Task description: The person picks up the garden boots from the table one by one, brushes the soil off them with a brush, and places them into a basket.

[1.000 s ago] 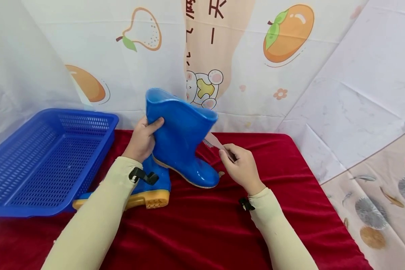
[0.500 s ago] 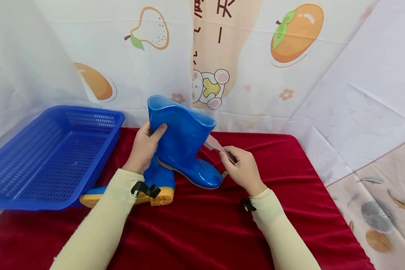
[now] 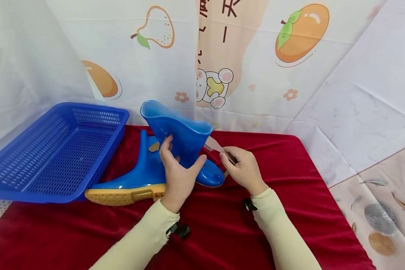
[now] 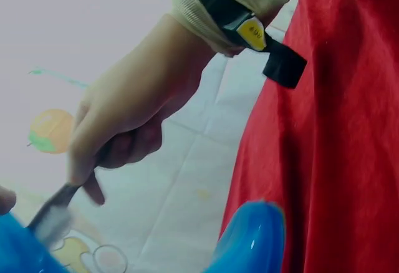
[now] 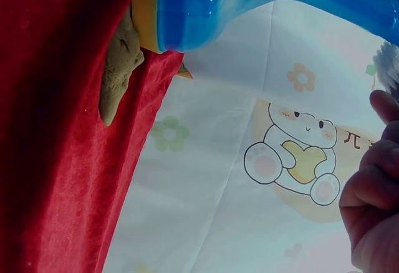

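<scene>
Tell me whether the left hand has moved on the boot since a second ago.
Yes. The left hand went from the boot shaft's basket side to its near side, toward the right hand.

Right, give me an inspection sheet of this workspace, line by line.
Surface: red velvet cloth covering the table.
Job's things: upright blue boot; second boot lying on its side; small brush.
Clutter: blue mesh basket at the left; an olive lump by the boot toe.
Hands: left hand grips the upright boot's shaft; right hand pinches the brush.
Cables: nothing seen.
Surroundings: fruit-print backdrop.
</scene>
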Available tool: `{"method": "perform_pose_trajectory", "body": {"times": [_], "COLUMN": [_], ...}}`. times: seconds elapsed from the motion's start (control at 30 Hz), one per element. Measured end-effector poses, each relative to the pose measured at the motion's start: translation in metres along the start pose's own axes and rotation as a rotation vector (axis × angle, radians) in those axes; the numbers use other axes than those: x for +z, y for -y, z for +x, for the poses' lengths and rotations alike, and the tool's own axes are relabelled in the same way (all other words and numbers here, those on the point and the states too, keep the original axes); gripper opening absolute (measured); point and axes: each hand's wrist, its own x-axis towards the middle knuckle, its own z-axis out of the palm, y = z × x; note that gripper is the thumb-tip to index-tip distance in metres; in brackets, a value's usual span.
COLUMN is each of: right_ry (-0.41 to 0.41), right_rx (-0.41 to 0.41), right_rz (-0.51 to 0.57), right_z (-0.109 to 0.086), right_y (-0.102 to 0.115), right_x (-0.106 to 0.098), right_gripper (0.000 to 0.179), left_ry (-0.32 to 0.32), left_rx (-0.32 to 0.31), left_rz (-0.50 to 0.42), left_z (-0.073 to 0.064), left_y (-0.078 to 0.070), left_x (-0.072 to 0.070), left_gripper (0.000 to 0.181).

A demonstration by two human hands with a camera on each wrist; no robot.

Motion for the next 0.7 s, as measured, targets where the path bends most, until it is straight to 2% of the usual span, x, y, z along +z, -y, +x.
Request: {"method": "perform_pose_trajectory", "body": {"times": [0.17, 0.33, 0.47, 0.6, 0.7], "right_ry": [0.008, -0.006, -0.011, -0.024, -0.063], "right_rx": [-0.049, -0.125, -0.162, -0.144, -0.11], "right_rz": [-0.009, -0.013, -0.036, -0.049, -0.038], "right_z": [-0.001, -0.001, -0.001, 0.0, 0.001], "right_y": [-0.001, 0.0, 0.001, 0.001, -0.001], "right_x": [-0.002, -0.002, -0.002, -0.004, -0.008], "right_gripper": [0.018, 0.016, 0.017, 0.017, 0.015], "left_ry": [-0.094, -0.153, -0.137, -0.093, -0.099], "left_rx": [0.042, 0.126, 0.186, 0.168, 0.145], "left_rz": [-0.007, 0.007, -0.044, -0.137, -0.161], "left_z": [0.002, 0.004, 0.005, 0.007, 0.009], "left_y": [0.002, 0.005, 0.007, 0.006, 0.005], "left_x": [0.014, 0.022, 0.024, 0.02, 0.014], "left_gripper": [0.083, 0.072, 0.06, 0.047, 0.041]}}
